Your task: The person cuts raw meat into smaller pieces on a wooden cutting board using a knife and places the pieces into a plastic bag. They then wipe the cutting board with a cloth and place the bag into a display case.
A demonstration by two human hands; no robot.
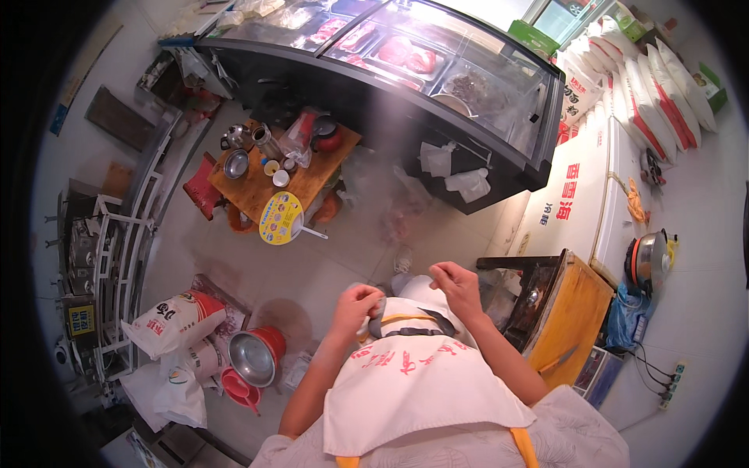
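Note:
My left hand (359, 308) is raised just left of my lap, its fingers curled together in a pinch. On the other side, my right hand (459, 290) is held a little higher, with thumb and fingers also drawn together. Whatever either hand may hold is too small or hidden to make out. The hands are apart. Between and below them lies dark grey cloth (413, 326) with a yellow-orange band. A white apron (425, 390) with red lettering and orange straps covers my front.
Ahead stands a glass display counter (437, 78) with trays of meat. A low wooden table (242, 191) bears metal pots, cups and a yellow hand fan (281, 218). Sacks (175, 321) and a steel bowl (252, 359) sit left; a wooden-topped cabinet (577, 320) with a knife (558, 359) is close right.

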